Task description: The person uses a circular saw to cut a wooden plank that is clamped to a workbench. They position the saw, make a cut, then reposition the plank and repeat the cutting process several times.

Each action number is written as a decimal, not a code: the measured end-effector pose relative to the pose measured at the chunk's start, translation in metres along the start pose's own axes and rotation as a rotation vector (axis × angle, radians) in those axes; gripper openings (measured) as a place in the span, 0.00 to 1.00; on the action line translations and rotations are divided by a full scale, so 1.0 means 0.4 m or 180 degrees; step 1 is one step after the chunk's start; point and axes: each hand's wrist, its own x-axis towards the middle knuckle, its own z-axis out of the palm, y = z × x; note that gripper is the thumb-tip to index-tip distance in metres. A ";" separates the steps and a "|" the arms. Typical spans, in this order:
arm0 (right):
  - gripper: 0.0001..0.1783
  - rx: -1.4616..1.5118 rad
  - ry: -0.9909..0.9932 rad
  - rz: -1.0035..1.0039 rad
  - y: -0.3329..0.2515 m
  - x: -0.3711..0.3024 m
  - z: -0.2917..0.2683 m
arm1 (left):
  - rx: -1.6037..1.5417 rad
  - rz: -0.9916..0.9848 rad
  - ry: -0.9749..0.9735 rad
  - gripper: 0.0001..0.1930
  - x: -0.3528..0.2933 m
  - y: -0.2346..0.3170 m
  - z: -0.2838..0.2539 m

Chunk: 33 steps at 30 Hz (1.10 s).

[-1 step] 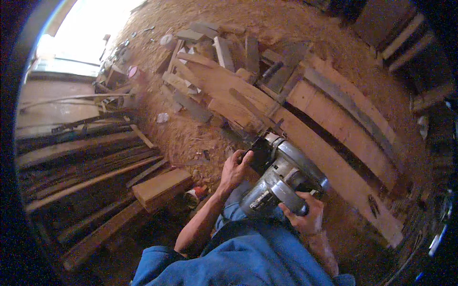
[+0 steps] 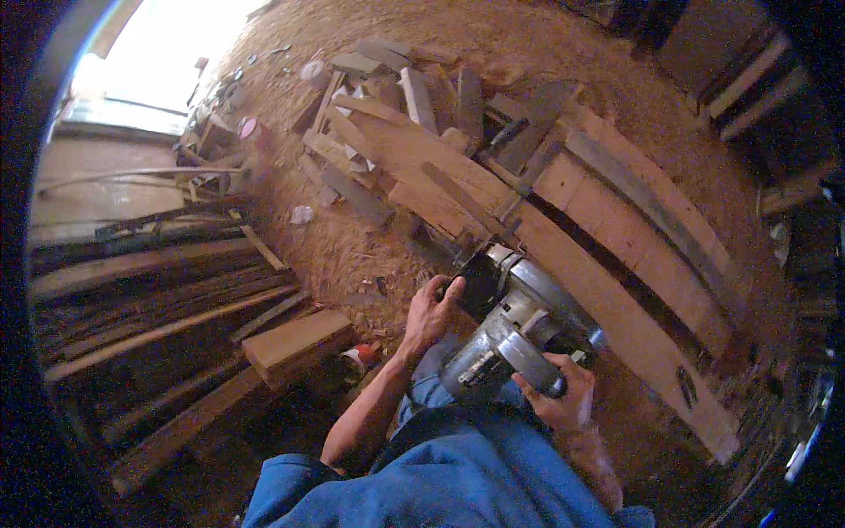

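A worn grey metal power tool, which looks like a circular saw (image 2: 554, 299), is in front of my body, at the near left edge of a long plank (image 2: 616, 321). My right hand (image 2: 563, 392) is wrapped round its rear handle, with the thumb showing on the near side. At the tool's front left, my left hand (image 2: 431, 308) grips a black part, fingers curled and partly hidden behind it. The blade is out of sight, and whether the tool touches the plank I cannot tell.
More wide boards (image 2: 634, 246) lie beyond the plank, with a dark gap between. Short wood offcuts (image 2: 418, 101) are heaped at the far end. At left are stacked long timbers (image 2: 158, 304) and a thick block (image 2: 299, 343). Sawdust covers the ground (image 2: 326, 255).
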 end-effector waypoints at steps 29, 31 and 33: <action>0.10 -0.0065 -0.1026 0.0584 -0.061 0.064 -0.096 | 0.2120 0.5077 -0.0549 0.25 0.154 0.034 -0.170; 0.10 -0.0074 -0.1052 0.0586 -0.060 0.063 -0.097 | 0.2336 0.5099 -0.0832 0.21 0.182 0.027 -0.158; 0.11 -0.0079 -0.1038 0.0562 -0.059 0.062 -0.097 | 0.2293 0.4587 -0.1179 0.20 0.194 0.025 -0.147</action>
